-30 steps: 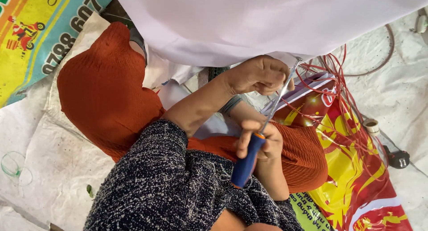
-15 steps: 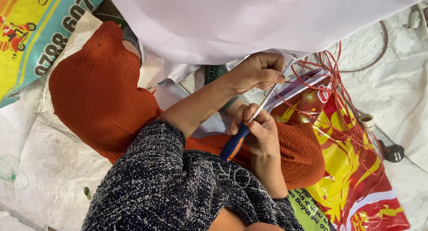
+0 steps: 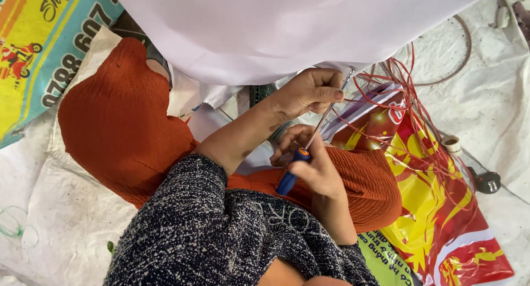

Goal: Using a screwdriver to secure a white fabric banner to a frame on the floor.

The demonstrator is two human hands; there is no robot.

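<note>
since the frame a second back the screwdriver (image 3: 309, 148) has tipped over, its blue handle was pointing almost straight down toward the lap and now it lies at a shallower slant, with the tip further up and to the right. compared with half a second ago it's pretty much the same slant, just nudged along. the camera shifted a bit too, so everything sits slightly differently.

only the head view here. the screwdriver has a blue handle with an orange collar and a thin shiny metal shaft, and its tip ends right at the edge of the white sheet (image 3: 265, 27) draped across the top. the right hand (image 3: 317, 167) has its grip closed round the handle, fingers wrapped just below the orange part. the left hand (image 3: 309, 90) is higher up, fingers curled shut and pinched close round the shaft near the tip, right under the sheet's edge. can't tell what the tip itself is touching.

both hands are over the person's lap, orange ribbed trousers (image 3: 121, 120) and a dark speckled sleeve (image 3: 210, 225). just right of the hands, a tangle of thin red wires (image 3: 411, 115) runs over a red and yellow printed sack (image 3: 441, 209) on the floor. a black plug (image 3: 488, 182) lies further right.
</note>
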